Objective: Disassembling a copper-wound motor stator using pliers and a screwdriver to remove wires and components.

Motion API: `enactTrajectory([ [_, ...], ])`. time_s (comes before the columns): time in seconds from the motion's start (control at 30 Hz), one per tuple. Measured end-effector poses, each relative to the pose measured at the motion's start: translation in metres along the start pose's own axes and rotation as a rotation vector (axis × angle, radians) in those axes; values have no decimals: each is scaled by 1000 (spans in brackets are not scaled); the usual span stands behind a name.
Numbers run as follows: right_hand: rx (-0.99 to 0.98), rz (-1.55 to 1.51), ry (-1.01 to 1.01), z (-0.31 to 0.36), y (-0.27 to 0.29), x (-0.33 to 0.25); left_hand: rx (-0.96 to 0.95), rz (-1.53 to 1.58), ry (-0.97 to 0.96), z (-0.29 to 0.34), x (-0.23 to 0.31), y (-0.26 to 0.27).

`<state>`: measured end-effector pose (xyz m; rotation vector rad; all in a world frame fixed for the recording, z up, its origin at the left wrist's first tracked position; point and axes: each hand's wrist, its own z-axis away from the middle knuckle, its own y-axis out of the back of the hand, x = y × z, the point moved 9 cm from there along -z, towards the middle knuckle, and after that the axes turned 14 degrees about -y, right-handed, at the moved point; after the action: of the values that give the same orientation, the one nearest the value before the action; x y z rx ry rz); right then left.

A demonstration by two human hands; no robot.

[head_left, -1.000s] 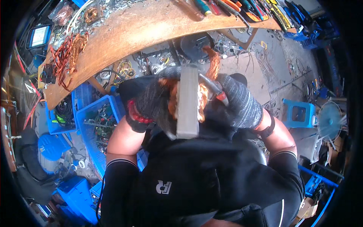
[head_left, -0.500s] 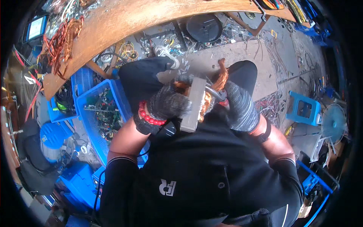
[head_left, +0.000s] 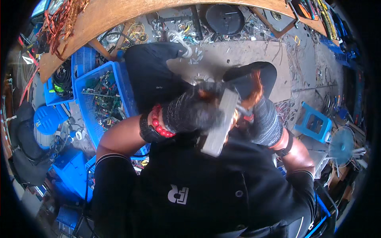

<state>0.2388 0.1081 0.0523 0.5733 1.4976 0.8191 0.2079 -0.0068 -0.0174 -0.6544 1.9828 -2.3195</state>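
Watching from afar through the head camera. Widest thing I log is the wooden surface (head_left: pixel 107 20), arcing across the top, red and copper-coloured wire (head_left: pixel 63 25) heaped at its left end. Below that end, a blue crate (head_left: pixel 126 87) of mixed circuit-board scrap; on the floor beyond the knees, a round black dish (head_left: pixel 225 20) among litter. Both hands are gloved and raised over the lap. The left hand (head_left: pixel 194 113), smeared by motion, is curled against the near-left flank of a grey block (head_left: pixel 221 125) and seems to bear it; I cannot make out its fingertips. The right hand (head_left: pixel 266 121) is closed round a red-handled tool (head_left: pixel 249 118), just beside the block's right side, where a copper bundle (head_left: pixel 256 93) sticks up. My judgement on risk: the block hangs clear of any support, so a slackened left grip could drop it into the lap; a slip of the tool, from a poor bite or a hard pull, could drive it toward the left fingers. The block's long axis runs aslant, far end leaning right toward the right knee, near end pointing down-left at the shirt.
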Motion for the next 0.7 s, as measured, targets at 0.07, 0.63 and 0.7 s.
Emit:
enactTrajectory([
  [0.07,-63,-19,-146,2,-2,17,37,28,52,-3,-4,13],
  [0.63,-386,200,-283,14,27,1,-411,-813,-245,-6,37,-57],
  [0.7,-350,219,-188,15,29,1,-258,-553,-14,-1,21,-45],
])
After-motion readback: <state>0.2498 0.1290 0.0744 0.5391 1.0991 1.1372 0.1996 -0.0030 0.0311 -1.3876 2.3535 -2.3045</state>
